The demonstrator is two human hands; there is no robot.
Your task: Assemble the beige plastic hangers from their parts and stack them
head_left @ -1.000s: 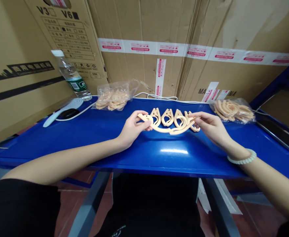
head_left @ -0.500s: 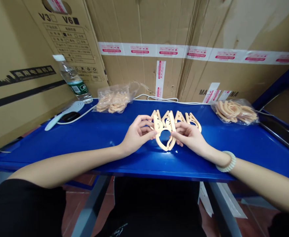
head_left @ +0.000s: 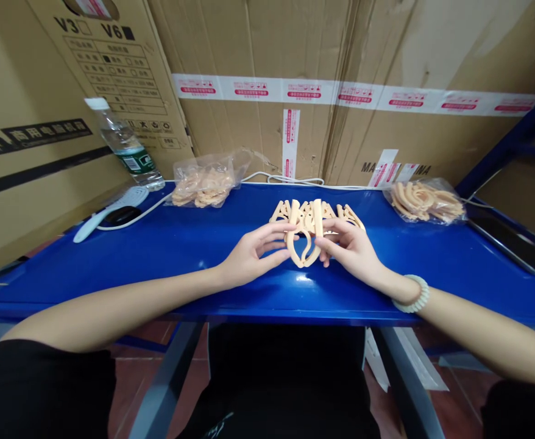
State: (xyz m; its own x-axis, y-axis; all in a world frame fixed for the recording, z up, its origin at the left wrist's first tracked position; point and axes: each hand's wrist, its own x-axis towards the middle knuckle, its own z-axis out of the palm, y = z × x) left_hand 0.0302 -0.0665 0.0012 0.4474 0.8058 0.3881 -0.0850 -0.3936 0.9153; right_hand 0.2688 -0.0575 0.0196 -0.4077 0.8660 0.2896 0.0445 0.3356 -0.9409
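A cream plastic folding hanger (head_left: 318,217) is held up between my two hands, its two arms pointing upward and its curved hook part at the bottom. My left hand (head_left: 253,250) pinches its left side between thumb and fingers. On the other side, my right hand (head_left: 354,250) grips the right arm with thumb and fingertips. Just behind, a row of several similar folded hangers (head_left: 350,214) lies on the blue table (head_left: 231,299), partly hidden by the held one and my fingers.
Clear plastic bags of hangers, one at the back left (head_left: 206,186) and one at the back right (head_left: 425,201), lie near cardboard boxes (head_left: 249,134). A water bottle (head_left: 128,149), hairbrush (head_left: 107,213), black oval object (head_left: 124,216) and white cable (head_left: 158,203) are left; a phone-like dark slab (head_left: 514,241) is right.
The held hanger has tilted and risen slightly, its arms now more upright and parallel. My left fingers have straightened a little along its side. The whole view has shifted slightly.
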